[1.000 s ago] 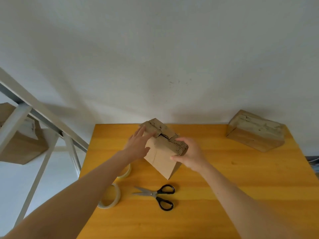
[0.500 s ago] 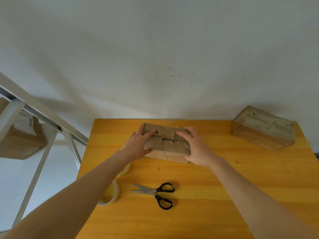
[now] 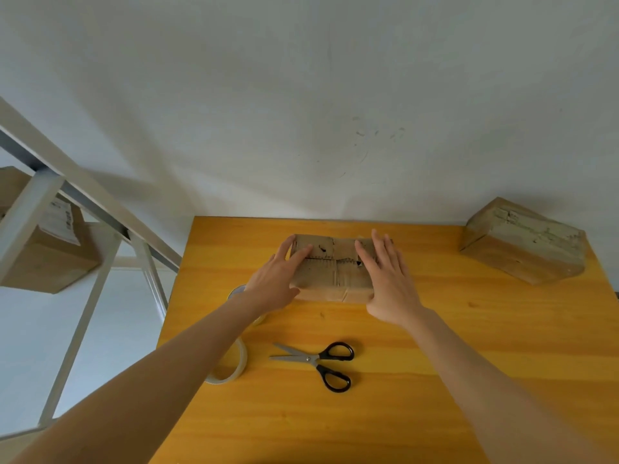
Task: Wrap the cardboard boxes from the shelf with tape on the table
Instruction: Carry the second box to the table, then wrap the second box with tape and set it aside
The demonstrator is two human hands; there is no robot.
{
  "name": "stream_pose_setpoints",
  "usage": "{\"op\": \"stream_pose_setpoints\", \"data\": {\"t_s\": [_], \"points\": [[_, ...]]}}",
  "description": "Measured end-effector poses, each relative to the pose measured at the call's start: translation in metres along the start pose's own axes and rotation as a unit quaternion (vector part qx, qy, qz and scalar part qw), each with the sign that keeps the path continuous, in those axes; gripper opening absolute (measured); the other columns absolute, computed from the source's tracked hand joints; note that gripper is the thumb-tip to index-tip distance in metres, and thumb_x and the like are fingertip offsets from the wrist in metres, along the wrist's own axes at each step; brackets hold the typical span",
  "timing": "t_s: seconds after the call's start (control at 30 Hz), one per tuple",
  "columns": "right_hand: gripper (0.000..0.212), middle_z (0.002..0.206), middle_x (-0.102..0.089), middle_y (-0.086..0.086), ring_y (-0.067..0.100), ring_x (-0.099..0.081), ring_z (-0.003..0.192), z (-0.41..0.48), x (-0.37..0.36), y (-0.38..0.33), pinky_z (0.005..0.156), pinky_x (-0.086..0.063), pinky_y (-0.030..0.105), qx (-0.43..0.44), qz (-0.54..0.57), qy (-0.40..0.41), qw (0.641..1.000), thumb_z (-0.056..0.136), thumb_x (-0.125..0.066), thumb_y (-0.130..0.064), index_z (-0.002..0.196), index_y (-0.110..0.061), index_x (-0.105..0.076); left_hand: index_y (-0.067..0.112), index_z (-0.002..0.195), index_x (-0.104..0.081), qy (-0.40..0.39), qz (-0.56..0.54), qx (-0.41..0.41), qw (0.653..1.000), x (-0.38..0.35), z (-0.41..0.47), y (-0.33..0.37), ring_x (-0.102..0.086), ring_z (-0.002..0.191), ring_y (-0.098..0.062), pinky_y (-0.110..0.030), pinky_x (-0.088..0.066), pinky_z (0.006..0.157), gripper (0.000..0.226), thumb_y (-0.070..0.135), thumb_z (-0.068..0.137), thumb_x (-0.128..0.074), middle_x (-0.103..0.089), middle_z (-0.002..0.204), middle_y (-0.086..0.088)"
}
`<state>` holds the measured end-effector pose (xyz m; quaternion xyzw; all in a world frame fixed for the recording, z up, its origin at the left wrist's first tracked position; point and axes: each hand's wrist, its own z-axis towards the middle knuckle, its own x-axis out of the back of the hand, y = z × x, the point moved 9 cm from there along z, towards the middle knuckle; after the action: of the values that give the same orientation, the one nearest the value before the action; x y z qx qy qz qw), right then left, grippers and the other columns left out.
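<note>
Head view, looking down on a yellow wooden table (image 3: 435,380). The cardboard box (image 3: 331,262) being worked on lies flat near the table's far edge, its flap seam facing up. Both hands are spread wide, fingers straight, gripping nothing. The left hand (image 3: 274,283) presses the left end of the top and the right hand (image 3: 385,279) presses the right end, one on each side of the seam. This placement probably serves to keep the flaps closed and level so that tape can bridge them.

A clear tape roll (image 3: 242,363) lies beside the left forearm, and a second roll (image 3: 236,291) shows partly from under the left wrist. The scissors (image 3: 313,359) rest nearer the person than the box, blades pointing left (both tools seem staged within easy reach).

A second box (image 3: 522,242) stands tilted at the far right corner, apart from the work. It looks glossy, perhaps already taped. On the shelf (image 3: 83,199) to the left, another box (image 3: 43,262) waits. The step in hand appears to be flap closure, with no tape drawn yet.
</note>
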<state>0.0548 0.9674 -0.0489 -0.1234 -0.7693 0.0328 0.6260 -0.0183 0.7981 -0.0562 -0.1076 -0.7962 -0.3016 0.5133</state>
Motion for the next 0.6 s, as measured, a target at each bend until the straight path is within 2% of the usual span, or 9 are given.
{"op": "stream_pose_setpoints", "data": {"t_s": [0.07,0.13,0.2,0.27,0.37,0.47,0.53,0.6], "points": [[0.106,0.153,0.034,0.005,0.023,0.03,0.141,-0.004,0.002,-0.013,0.117,0.012,0.04,0.021,-0.013,0.04,0.999,0.079,-0.065,-0.006,0.152,-0.024,0.009,0.04,0.147,-0.004,0.005,-0.005,0.008,1.0,0.002,-0.004,-0.014,-0.058,0.104,-0.031,-0.034,-0.055,0.065,0.097,0.006,0.081,-0.067,0.004,0.157,0.002],[0.095,0.158,0.02,0.008,0.024,0.02,0.144,-0.009,0.003,-0.032,0.117,0.007,0.04,0.051,-0.016,0.087,0.995,0.077,-0.067,-0.006,0.153,-0.02,-0.012,0.038,0.147,-0.005,0.004,-0.011,0.034,0.999,0.001,-0.011,-0.034,-0.061,0.087,-0.03,-0.037,-0.054,0.059,0.097,0.001,0.08,-0.065,-0.003,0.156,-0.001],[0.084,0.16,-0.001,0.013,0.029,0.001,0.147,-0.016,0.003,-0.047,0.117,-0.007,0.044,0.076,-0.015,0.141,0.987,0.072,-0.07,-0.006,0.147,-0.014,-0.033,0.033,0.147,-0.018,0.016,-0.023,0.06,0.998,-0.001,-0.02,-0.052,-0.059,0.095,-0.031,-0.038,-0.053,0.067,0.084,0.003,0.082,-0.062,-0.017,0.151,-0.005],[0.073,0.154,-0.022,0.016,0.032,-0.02,0.142,-0.024,-0.001,-0.066,0.114,-0.023,0.046,0.102,-0.012,0.178,0.979,0.068,-0.073,-0.007,0.135,-0.01,-0.046,0.026,0.14,-0.036,0.01,-0.021,0.073,0.997,-0.007,-0.03,-0.069,-0.054,0.108,-0.028,-0.033,-0.048,0.073,0.061,0.008,0.085,-0.058,-0.034,0.142,-0.005],[0.056,0.129,-0.044,0.012,0.027,-0.043,0.118,-0.036,-0.012,-0.097,0.098,-0.045,0.041,0.157,0.005,0.213,0.964,0.064,-0.075,-0.006,0.116,-0.009,-0.054,0.024,0.121,-0.055,-0.055,0.006,0.074,0.996,-0.034,-0.043,-0.088,-0.046,0.119,-0.02,-0.03,-0.043,0.083,0.033,0.021,0.088,-0.059,-0.049,0.13,0.002],[0.041,0.109,-0.055,0.009,0.023,-0.054,0.098,-0.041,-0.031,-0.118,0.085,-0.053,0.034,0.171,0.059,0.194,0.964,0.067,-0.072,-0.003,0.105,-0.008,-0.059,0.022,0.106,-0.062,-0.096,0.058,0.07,0.991,-0.056,-0.049,-0.098,-0.053,0.111,-0.019,-0.029,-0.044,0.084,0.021,0.031,0.087,-0.061,-0.058,0.119,0.004],[0.034,0.105,-0.057,0.006,0.022,-0.058,0.092,-0.038,-0.048,-0.125,0.078,-0.054,0.031,0.15,0.097,0.151,0.972,0.072,-0.069,-0.002,0.104,-0.007,-0.061,0.023,0.11,-0.064,-0.115,0.101,0.065,0.986,-0.071,-0.05,-0.104,-0.052,0.114,-0.02,-0.029,-0.04,0.093,0.026,0.035,0.088,-0.059,-0.061,0.114,0.003],[0.03,0.108,-0.059,0.004,0.02,-0.06,0.091,-0.033,-0.06,-0.131,0.072,-0.049,0.024,0.123,0.127,0.115,0.978,0.078,-0.065,-0.002,0.107,-0.008,-0.062,0.022,0.113,-0.065,-0.106,0.115,0.074,0.985,-0.076,-0.05,-0.109,-0.047,0.12,-0.022,-0.028,-0.034,0.101,0.025,0.029,0.092,-0.052,-0.062,0.116,0.0]]}}
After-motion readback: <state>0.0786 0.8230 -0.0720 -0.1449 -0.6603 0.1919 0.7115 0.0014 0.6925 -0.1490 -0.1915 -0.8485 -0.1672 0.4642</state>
